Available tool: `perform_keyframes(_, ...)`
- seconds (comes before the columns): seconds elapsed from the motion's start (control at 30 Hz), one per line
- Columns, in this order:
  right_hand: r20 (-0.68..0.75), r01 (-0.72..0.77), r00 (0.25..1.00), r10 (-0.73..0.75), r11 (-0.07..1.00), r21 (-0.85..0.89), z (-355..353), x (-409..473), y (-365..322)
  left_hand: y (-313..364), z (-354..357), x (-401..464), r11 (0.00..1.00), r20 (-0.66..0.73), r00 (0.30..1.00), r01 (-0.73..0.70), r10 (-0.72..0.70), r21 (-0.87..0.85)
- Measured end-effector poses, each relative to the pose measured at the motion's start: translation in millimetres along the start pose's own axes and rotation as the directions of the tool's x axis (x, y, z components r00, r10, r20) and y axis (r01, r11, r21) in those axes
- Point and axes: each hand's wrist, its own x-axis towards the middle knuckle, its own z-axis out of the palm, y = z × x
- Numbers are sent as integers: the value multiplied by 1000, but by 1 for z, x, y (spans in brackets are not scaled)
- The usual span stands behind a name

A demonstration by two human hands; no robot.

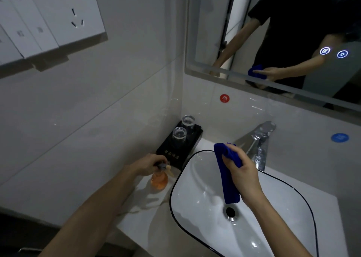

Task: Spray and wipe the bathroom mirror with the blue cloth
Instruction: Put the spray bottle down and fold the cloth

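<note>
The mirror (273, 41) lies at about one o'clock above both hands, nearer the right hand (241, 175), which grips the hanging blue cloth (227, 174), while the left hand (147, 164) seemingly clasps the spray bottle (159, 178).

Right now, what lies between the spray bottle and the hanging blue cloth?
In the head view, only the sink's black-edged left rim and bare white bowl lie between the spray bottle and the blue cloth.
</note>
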Motion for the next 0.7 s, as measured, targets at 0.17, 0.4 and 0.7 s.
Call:
perform_keyframes(0.17, -24, 6, 1000, -5, 999, 38, -6, -2, -3, 8, -4, 3, 997, 65, 995, 70, -72, 22)
perform_keyframes(0.4, -89, 90, 993, -76, 982, 167, -37, -2, -32, 119, -48, -14, 872, -384, 923, -185, -4, -452)
perform_keyframes(0.7, -249, 141, 967, -63, 940, 310, -84, 5, -62, 279, -1, -31, 378, -113, 972, -186, 206, -907)
